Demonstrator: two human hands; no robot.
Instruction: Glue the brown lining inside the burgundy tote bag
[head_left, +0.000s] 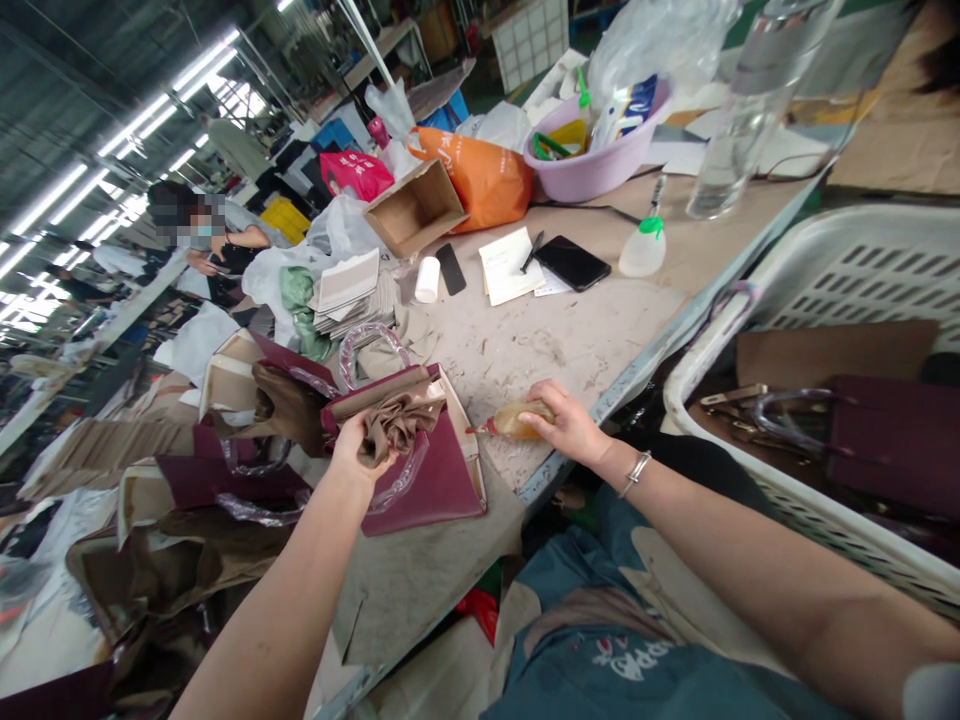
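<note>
A maroon bag [431,480] with a clear plastic handle lies on the worktable [540,340] in front of me. My left hand [352,450] is closed on the bunched brown fabric lining [394,420] at the bag's mouth. My right hand [566,420] is wrapped round a small amber glue bottle [514,420] lying on its side near the table's front edge, its red nozzle pointing toward the bag. A bracelet sits on my right wrist.
More maroon and brown bags [247,410] pile up at the left. A white basket [840,270] with bags stands at the right. Farther back are a phone [572,262], a white squeeze bottle [643,245], a cardboard box [416,208], a lilac basin [592,165] and a clear bottle [739,110]. A person [217,235] works at the far left.
</note>
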